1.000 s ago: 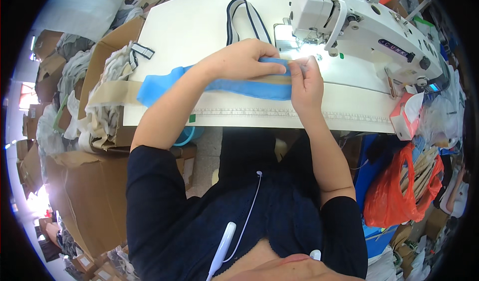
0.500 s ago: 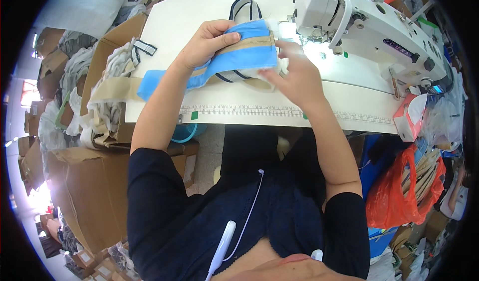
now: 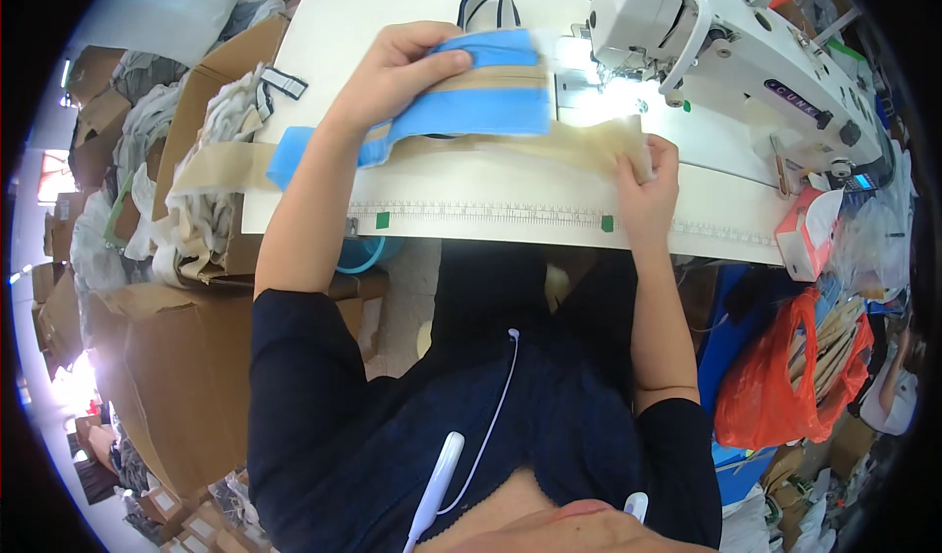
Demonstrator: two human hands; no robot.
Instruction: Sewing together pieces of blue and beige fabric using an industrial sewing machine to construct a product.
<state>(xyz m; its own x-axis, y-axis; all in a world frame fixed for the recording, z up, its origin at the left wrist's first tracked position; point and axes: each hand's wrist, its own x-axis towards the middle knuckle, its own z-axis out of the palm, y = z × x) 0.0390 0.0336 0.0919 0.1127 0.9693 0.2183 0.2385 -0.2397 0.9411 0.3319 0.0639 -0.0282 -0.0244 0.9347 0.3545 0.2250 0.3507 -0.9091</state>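
Note:
My left hand (image 3: pixel 407 72) grips the upper left of a blue fabric piece (image 3: pixel 481 111) with a tan stripe along it, thumb on top. A blue and tan tail of it runs left under my forearm. My right hand (image 3: pixel 650 185) pinches the right end of a thin beige cloth strip (image 3: pixel 579 144), which stretches out from beneath the blue piece. Behind the blue piece lies a pale fabric loop with dark edging (image 3: pixel 486 5). Just right of the blue piece is the white sewing machine (image 3: pixel 638 23), its lamp lit over the needle area.
A printed ruler (image 3: pixel 491 216) runs along the front of the white table (image 3: pixel 343 33). An open cardboard box (image 3: pixel 211 87) of pale cloth stands on the left. At the right are a pink and white box (image 3: pixel 807 229) and a red plastic bag (image 3: pixel 785 376) of strips.
My right hand has moved right and toward me from the blue piece's edge, drawing the beige strip out. My left hand has shifted slightly away from me with the blue piece.

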